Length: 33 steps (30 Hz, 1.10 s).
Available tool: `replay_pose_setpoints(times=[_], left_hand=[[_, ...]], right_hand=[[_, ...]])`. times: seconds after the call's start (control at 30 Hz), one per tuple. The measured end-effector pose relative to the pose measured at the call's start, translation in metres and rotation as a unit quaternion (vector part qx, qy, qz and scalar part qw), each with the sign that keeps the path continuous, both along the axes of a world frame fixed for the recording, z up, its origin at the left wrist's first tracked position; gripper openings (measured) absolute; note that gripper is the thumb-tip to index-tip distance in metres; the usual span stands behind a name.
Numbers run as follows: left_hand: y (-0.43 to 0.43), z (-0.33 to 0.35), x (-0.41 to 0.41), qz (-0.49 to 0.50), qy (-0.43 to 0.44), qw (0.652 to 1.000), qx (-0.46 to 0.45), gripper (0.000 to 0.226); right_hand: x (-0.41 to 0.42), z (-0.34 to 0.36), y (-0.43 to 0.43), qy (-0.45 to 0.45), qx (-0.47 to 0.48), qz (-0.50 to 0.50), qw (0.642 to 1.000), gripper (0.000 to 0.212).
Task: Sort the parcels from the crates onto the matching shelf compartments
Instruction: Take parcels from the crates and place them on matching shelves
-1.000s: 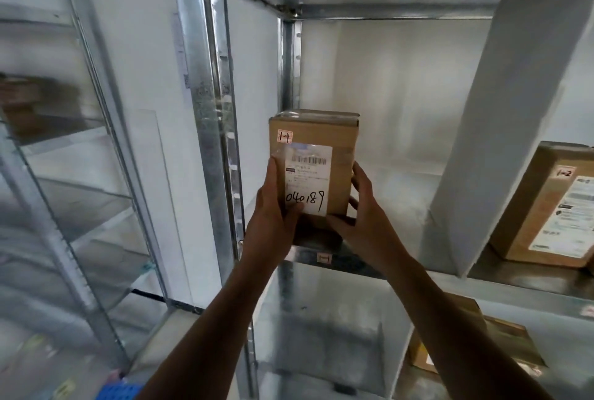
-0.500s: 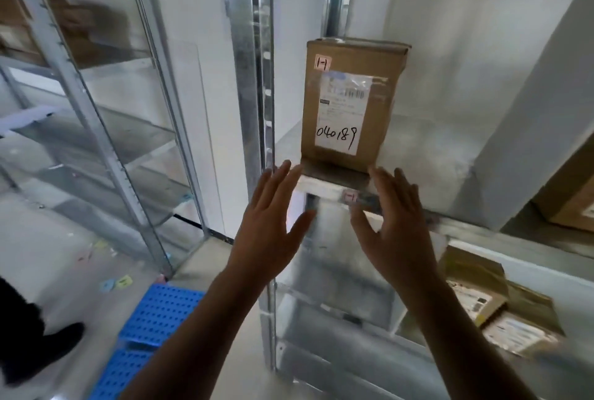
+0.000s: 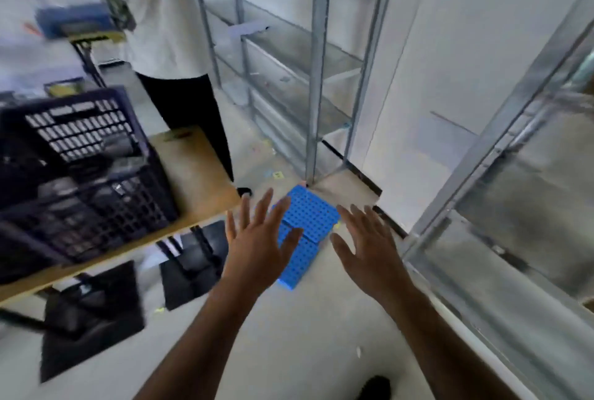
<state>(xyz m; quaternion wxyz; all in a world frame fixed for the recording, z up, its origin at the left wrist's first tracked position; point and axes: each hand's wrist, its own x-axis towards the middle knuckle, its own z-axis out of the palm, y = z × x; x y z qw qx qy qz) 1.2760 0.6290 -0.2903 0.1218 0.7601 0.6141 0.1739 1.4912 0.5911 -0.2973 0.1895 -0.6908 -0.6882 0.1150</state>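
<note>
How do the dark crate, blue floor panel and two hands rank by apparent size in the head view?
1. dark crate, largest.
2. blue floor panel, partly behind the left hand.
3. left hand and right hand look alike; nearer the camera, so unsure against the panel.

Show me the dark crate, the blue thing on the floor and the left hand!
crate (image 3: 122, 207): head view, on its near mesh wall.
blue panel (image 3: 310, 211): head view, on its dotted top.
left hand (image 3: 257, 252): head view, on the back of the hand.
</note>
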Motion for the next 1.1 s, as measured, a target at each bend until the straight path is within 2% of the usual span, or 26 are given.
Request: replay_pose_setpoints(times=[0.2,0.43,0.57,0.77,1.1], left_hand=[[-0.059,-0.021,-0.148,0.15,-0.029,0.988,-0.03,0.068],[-0.075,-0.032,-0.241,0.269,-0.067,0.961,-0.018,0.065],[-0.054,-0.028,-0.279,0.29,-0.066,0.955,-0.013,0.07],[0.016,-0.006,-0.333,0.298,-0.024,0.954,-0.01,0.074],[0.143,0.013,-0.395,0.258,-0.002,0.966,-0.033,0.075]], right_hand=[[-0.152,-0.011,0.003,-0.009,-0.054,0.15,0.987,0.065],[-0.245,-0.008,0.024,-0.021,-0.092,0.24,0.966,0.069],[-0.285,-0.003,0.066,-0.004,-0.087,0.268,0.959,0.084],[-0.344,0.002,0.153,0.053,-0.071,0.282,0.955,0.075],[-0.394,-0.008,0.289,0.045,-0.083,0.294,0.951,0.077]])
